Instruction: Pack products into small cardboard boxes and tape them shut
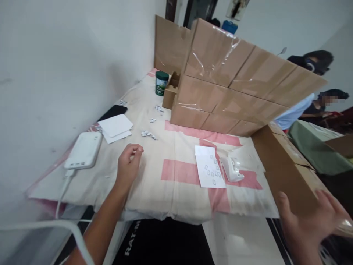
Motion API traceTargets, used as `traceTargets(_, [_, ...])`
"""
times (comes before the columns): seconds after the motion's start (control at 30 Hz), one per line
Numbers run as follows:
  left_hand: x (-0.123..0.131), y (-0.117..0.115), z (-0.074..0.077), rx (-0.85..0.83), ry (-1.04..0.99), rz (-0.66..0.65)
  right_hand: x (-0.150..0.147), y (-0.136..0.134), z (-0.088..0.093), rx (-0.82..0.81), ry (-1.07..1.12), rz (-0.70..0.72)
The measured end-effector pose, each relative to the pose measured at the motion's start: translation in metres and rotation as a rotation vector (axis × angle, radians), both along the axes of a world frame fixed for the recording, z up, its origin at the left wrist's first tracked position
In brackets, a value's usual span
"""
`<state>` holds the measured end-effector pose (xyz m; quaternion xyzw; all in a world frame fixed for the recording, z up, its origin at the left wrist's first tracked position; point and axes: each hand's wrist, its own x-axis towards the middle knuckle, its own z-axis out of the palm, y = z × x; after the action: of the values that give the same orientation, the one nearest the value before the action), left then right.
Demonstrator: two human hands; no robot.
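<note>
My left hand [129, 163] hovers over the left part of the cloth-covered table, thumb and fingertips pinched together; anything between them is too small to make out. Just beyond it lie small crumpled white scraps with dark marks [149, 135]. My right hand [309, 224] is at the lower right, slightly blurred, its thumb and fingers spread beside a cardboard wall [284, 173]. Between the hands rests a white paper sheet [208, 175] with several small outlined shapes on it. Touching or close to its right edge is a white tape dispenser [232, 170].
A white power bank [84, 151] with a cable, white cards [116, 127] and a dark phone-like slab [113, 112] lie by the left wall. A green-lidded can [161, 82] stands by a small open box [170, 94]. Stacked, taped cartons [220, 81] form a barrier. People sit beyond.
</note>
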<state>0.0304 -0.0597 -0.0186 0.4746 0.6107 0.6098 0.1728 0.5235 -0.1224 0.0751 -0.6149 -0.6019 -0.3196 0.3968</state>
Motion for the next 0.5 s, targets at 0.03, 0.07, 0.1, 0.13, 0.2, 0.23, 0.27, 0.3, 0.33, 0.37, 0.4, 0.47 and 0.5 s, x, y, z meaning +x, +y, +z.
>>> traceTargets(0.03, [-0.019,0.008,0.003,0.000,0.107,0.039,-0.028,0.019,0.004,-0.009,-0.040,0.121])
traceTargets(0.07, [-0.039,0.018,0.005,-0.021,0.213,0.098,-0.059,0.042,0.008,-0.030,-0.071,0.254])
traceTargets(0.1, [-0.057,0.030,0.006,-0.074,0.309,0.168,-0.092,0.067,0.010,-0.095,-0.078,0.387])
traceTargets(0.13, [-0.073,0.044,0.007,-0.155,0.385,0.229,-0.126,0.094,0.012,-0.177,-0.058,0.531])
traceTargets(0.2, [-0.091,0.076,0.006,-0.308,0.470,0.272,-0.198,0.154,0.012,-0.339,-0.048,0.808])
traceTargets(0.23, [-0.092,0.095,0.006,-0.349,0.487,0.250,-0.235,0.186,0.012,-0.433,-0.048,0.888])
traceTargets(0.27, [-0.087,0.113,0.005,-0.354,0.494,0.217,-0.271,0.217,0.012,-0.516,-0.044,0.935])
traceTargets(0.3, [-0.079,0.132,0.003,-0.341,0.506,0.189,-0.306,0.249,0.013,-0.581,-0.041,0.952])
traceTargets(0.33, [-0.068,0.151,0.001,-0.329,0.521,0.152,-0.339,0.279,0.016,-0.636,-0.034,0.931])
traceTargets(0.37, [-0.056,0.168,-0.002,-0.319,0.532,0.112,-0.370,0.308,0.019,-0.680,-0.027,0.892])
traceTargets(0.4, [-0.044,0.184,-0.005,-0.312,0.539,0.074,-0.399,0.335,0.023,-0.695,-0.008,0.837])
traceTargets(0.47, [-0.026,0.208,-0.014,-0.294,0.540,0.008,-0.448,0.386,0.035,-0.681,-0.040,0.773])
traceTargets(0.5, [-0.022,0.216,-0.018,-0.281,0.535,-0.022,-0.469,0.411,0.041,-0.670,-0.082,0.763])
